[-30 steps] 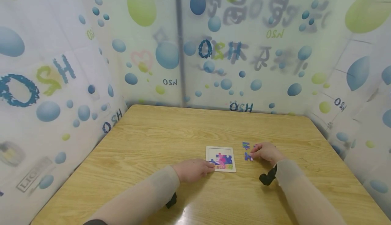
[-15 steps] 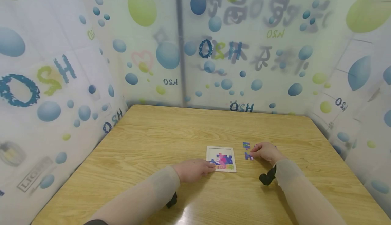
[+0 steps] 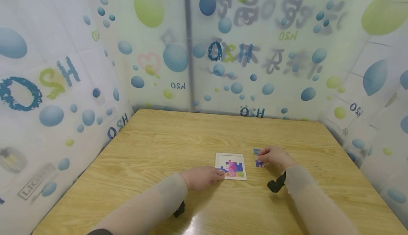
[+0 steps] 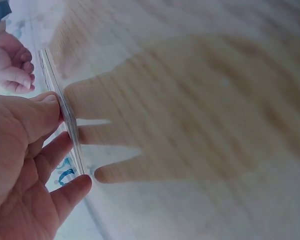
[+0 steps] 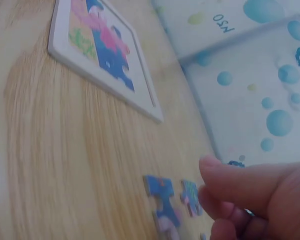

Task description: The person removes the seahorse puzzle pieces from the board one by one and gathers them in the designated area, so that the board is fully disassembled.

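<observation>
A white-framed jigsaw puzzle board (image 3: 228, 154) lies flat on the table, partly filled with a pink and blue picture. My left hand (image 3: 202, 177) holds its near left corner; in the left wrist view the thumb (image 4: 50, 102) and fingertips meet the frame's edge (image 4: 70, 120). To the right of the board, my right hand (image 3: 278, 157) hovers over loose jigsaw pieces. Its thumb and index fingertips are beside the green-and-blue piece (image 5: 191, 196), with no piece visible between them. Another blue piece (image 5: 161, 187) lies closer to the board. The right hand partly covers the pieces.
The wooden table (image 3: 178, 135) extends around the board and pieces. A patterned curtain (image 3: 153, 96) with blue and green dots encloses its back and sides. A black wrist strap (image 3: 276, 184) shows on the right wrist.
My right hand has shifted slightly left and away from me, from the nearer loose piece toward the farther one. The left hand and the board have stayed put.
</observation>
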`<state>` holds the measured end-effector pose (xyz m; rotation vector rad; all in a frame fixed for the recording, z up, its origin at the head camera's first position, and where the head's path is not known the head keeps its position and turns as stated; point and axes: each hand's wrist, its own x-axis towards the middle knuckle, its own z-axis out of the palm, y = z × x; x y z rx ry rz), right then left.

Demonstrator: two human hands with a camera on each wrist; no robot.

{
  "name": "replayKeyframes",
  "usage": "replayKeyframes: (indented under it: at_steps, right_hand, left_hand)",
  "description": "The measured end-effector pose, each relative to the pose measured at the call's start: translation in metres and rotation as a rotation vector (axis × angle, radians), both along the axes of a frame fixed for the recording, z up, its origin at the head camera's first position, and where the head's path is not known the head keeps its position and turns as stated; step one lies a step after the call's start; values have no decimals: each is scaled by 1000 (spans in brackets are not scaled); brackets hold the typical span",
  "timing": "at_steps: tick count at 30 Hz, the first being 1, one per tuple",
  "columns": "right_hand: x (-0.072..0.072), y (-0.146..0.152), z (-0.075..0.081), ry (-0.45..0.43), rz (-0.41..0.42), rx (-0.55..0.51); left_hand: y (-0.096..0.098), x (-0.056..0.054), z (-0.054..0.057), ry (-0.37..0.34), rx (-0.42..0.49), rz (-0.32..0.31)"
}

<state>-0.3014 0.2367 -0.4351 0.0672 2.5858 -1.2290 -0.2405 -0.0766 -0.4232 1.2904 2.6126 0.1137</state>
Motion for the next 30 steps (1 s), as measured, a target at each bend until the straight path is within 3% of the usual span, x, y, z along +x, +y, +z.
replayKeyframes:
  at_steps: [5, 10, 23, 30]
  right_hand:
    - [-1, -16, 3, 0, 4, -74]
    - [-4, -30, 3, -14, -11, -57]
    - [-3, -68, -2, -4, 46, -69]
    - [0, -89, -8, -26, 53, -124]
  left_hand:
    - [0, 0, 0, -6, 3, 4]
    - [1, -1, -1, -21, 4, 22]
    - [-1, -3, -3, -60, 28, 24]
    - [-1, -4, -2, -47, 23, 6]
